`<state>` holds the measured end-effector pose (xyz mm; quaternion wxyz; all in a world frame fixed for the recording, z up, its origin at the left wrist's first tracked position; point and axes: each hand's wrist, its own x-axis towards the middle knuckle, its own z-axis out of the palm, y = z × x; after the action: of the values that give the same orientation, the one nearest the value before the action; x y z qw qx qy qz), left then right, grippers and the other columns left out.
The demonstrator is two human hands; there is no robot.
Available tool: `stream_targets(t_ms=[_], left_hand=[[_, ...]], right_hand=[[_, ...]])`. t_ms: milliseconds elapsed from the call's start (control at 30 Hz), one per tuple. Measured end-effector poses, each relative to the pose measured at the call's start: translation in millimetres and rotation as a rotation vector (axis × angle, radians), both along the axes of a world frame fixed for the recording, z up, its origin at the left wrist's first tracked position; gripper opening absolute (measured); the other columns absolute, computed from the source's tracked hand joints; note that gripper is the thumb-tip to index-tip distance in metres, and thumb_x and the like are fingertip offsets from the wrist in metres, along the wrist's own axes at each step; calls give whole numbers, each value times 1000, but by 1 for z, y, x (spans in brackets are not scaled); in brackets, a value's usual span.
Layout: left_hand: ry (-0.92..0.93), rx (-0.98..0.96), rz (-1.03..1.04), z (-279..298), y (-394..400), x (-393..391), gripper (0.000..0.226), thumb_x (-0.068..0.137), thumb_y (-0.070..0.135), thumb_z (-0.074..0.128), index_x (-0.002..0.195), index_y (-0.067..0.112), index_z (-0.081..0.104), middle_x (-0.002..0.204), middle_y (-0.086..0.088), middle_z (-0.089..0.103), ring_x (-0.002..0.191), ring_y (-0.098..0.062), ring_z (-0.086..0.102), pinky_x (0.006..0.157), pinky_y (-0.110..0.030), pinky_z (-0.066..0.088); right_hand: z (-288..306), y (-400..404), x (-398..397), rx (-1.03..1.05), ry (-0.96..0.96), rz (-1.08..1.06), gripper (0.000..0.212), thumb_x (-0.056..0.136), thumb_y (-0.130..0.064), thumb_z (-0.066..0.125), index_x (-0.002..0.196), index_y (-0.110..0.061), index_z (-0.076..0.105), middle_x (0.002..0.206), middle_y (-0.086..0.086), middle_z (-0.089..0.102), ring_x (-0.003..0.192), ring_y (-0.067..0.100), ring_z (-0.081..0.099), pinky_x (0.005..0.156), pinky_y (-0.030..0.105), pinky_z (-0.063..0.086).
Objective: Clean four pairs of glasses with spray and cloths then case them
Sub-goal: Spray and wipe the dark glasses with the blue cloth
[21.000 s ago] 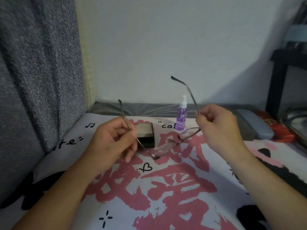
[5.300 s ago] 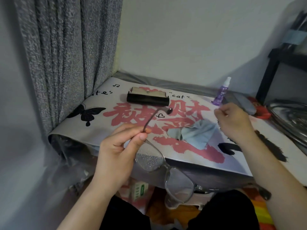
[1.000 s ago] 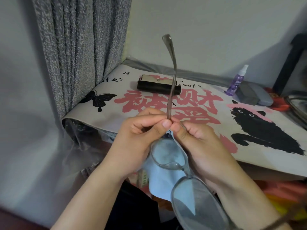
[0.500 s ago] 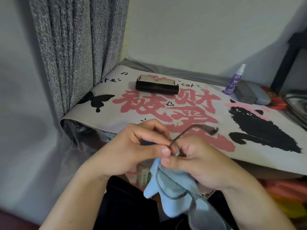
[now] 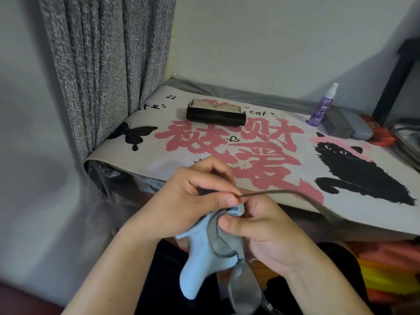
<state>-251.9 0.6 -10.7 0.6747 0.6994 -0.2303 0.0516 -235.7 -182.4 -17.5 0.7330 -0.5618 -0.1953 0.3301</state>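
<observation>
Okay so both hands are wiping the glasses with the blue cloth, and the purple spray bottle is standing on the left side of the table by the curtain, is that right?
Not quite. In the head view the purple spray bottle stands at the table's far right, beside the grey cases, away from the curtain. Both hands do work the blue cloth on the glasses.

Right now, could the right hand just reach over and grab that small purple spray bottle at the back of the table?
Probably not straight away. The path over the table mat looks free, but the right hand is pinching the light blue cleaning cloth around the clear-framed glasses, so it would have to let go first. The purple spray bottle stands far back.
</observation>
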Motion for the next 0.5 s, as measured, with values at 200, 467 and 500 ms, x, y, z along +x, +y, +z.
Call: stream_targets(t_ms=[200, 467, 500], left_hand=[[-4, -52, 41, -7, -13, 3, 12, 86, 19, 72, 92, 17, 82, 94, 7, 61, 88, -8, 60, 83, -18, 46], [-45, -50, 74, -11, -15, 3, 11, 91, 15, 70, 92, 13, 80, 99, 1, 60, 94, -14, 61, 87, -26, 48], [-64, -43, 89, -10, -15, 2, 12, 90, 18, 68, 92, 14, 80, 100, 1, 60, 96, -14, 61, 88, -25, 48]], right_hand=[[10, -1, 0, -186, -215, -106, 14, 86, -25, 75, 93, -12, 76, 87, 10, 75, 88, 23, 73, 82, 34, 56], [4, -7, -6, -58, 44, -7, 26, 89, -4, 62, 114, 2, 67, 106, 18, 70, 104, 31, 67, 93, 39, 55], [6, -8, -5, -71, 27, 12, 29, 87, -1, 62, 116, 4, 65, 108, 20, 69, 106, 33, 66, 96, 42, 54]])
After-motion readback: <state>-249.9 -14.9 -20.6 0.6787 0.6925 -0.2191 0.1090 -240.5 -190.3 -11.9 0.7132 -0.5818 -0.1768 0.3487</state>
